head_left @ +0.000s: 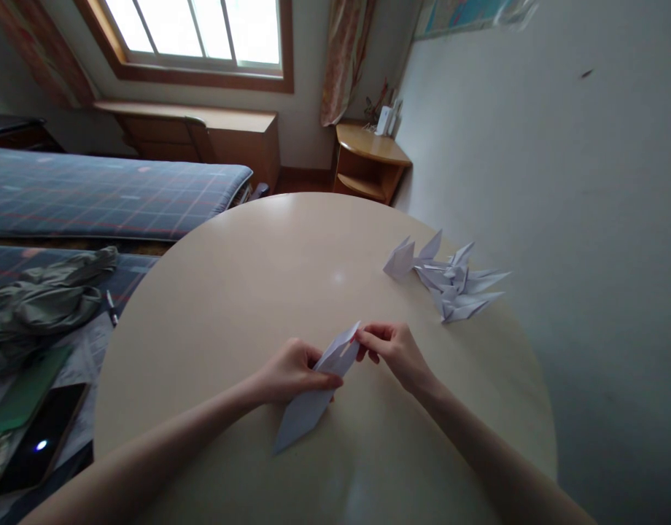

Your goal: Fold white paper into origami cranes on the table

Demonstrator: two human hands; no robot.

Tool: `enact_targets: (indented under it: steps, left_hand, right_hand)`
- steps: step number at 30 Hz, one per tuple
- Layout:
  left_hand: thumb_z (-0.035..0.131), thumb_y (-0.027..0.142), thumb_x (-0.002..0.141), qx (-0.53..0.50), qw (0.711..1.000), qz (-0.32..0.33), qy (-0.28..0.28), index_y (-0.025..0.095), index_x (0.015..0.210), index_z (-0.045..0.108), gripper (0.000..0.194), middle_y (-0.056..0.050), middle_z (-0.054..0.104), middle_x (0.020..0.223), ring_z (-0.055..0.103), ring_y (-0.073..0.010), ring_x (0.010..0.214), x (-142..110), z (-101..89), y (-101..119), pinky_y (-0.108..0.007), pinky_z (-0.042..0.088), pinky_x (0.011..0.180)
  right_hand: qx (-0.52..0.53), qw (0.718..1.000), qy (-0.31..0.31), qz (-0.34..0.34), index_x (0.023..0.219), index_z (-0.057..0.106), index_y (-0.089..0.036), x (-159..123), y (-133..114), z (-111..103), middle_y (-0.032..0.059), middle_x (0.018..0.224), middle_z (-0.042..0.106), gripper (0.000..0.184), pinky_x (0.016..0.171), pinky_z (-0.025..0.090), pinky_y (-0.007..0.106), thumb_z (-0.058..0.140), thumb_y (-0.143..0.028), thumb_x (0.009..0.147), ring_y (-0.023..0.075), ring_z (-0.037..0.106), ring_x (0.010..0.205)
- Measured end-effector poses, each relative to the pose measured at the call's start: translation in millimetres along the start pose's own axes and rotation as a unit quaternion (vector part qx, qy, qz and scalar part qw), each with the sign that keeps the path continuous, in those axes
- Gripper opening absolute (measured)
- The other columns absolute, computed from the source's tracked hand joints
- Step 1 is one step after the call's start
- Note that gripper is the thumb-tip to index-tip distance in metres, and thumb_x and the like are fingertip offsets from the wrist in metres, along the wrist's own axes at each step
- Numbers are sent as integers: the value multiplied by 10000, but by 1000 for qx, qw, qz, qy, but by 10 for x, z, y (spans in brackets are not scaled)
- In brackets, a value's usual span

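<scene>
A sheet of white paper folded into a long pointed diamond, the folded paper, slants above the near middle of the round table. Around its middle my left hand is closed, thumb on the upper face. My right hand pinches the paper's far tip between thumb and fingertips, where two narrow points lie side by side. Farther right on the table stand several folded paper cranes in a cluster, with pointed wings sticking out.
The round cream table fills the middle, close to the white wall. At left are a plaid mattress, a crumpled grey-green cloth, a phone and a green folder. A wooden desk and corner shelf stand behind.
</scene>
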State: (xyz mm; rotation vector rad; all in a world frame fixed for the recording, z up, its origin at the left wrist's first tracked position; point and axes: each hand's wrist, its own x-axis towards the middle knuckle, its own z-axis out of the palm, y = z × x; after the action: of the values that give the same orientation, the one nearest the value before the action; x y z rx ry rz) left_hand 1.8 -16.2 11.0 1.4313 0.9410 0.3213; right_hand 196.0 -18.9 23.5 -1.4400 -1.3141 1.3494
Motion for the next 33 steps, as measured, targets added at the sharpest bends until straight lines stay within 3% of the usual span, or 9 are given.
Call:
enact_targets:
  steps: [6, 14, 16, 19, 21, 23, 26, 33]
  left_hand:
    - [675, 393, 674, -29, 999, -2, 13, 121, 630, 667, 276, -15, 652, 589, 573, -135, 498, 10, 19, -18, -183, 364, 432]
    - [582, 534, 747, -87, 995, 4, 50, 117, 727, 642, 422, -71, 703, 669, 617, -140, 546, 6, 45, -36, -185, 416, 486]
    - [586, 548, 740, -108, 993, 9, 42, 125, 733, 616, 424, -61, 691, 651, 621, -140, 545, 8, 39, -47, -192, 441, 502]
    - [597, 549, 728, -119, 992, -1, 33, 139, 749, 585, 412, -34, 661, 612, 608, -135, 506, 14, 25, -65, -197, 450, 469]
    - [597, 541, 728, -105, 994, -9, 20, 138, 766, 585, 404, -24, 648, 600, 603, -136, 495, 18, 16, -73, -201, 454, 456]
    - [597, 529, 727, -83, 996, -17, 4, 133, 767, 590, 398, -25, 644, 600, 604, -139, 497, 22, 9, -72, -208, 460, 457]
    - [585, 504, 742, -40, 999, -23, -6, 128, 750, 594, 376, -29, 649, 612, 606, -139, 512, 16, 1, -59, -207, 459, 471]
    - [486, 573, 794, -4, 1000, -5, -11, 137, 712, 565, 450, -9, 617, 567, 544, -109, 460, -44, 12, -11, -183, 401, 430]
  right_hand:
    - [41, 999, 36, 0, 564, 668, -148, 30, 18, -46, 30, 464, 613, 288, 430, 290, 248, 715, -430, 599, 105, 441, 431]
    - [34, 997, 9, -71, 619, 660, -152, -1, 22, -130, 37, 525, 618, 361, 456, 322, 266, 630, -494, 731, 118, 441, 470]
    - [14, 994, 17, -110, 748, 659, -161, -34, -8, -126, 50, 627, 655, 349, 493, 366, 271, 586, -501, 777, 133, 486, 521]
    - [-5, 985, 5, -174, 979, 581, -202, -87, -62, -120, 79, 936, 685, 290, 642, 450, 289, 590, -434, 806, 172, 595, 744]
    - [-52, 976, -24, -212, 976, 560, -212, -114, -88, -119, 81, 1035, 662, 260, 741, 460, 312, 642, -358, 777, 196, 603, 881]
    - [-129, 963, -44, -232, 888, 592, -200, -126, -96, -123, 65, 946, 674, 186, 750, 458, 316, 669, -298, 751, 197, 605, 861]
    - [-192, 955, -46, -222, 738, 627, -184, -120, -77, -130, 26, 720, 666, 101, 641, 448, 282, 675, -272, 736, 168, 591, 689]
    - [-138, 985, -6, -107, 602, 674, -171, -81, -38, -119, 23, 585, 669, 143, 544, 420, 263, 710, -294, 664, 153, 568, 563]
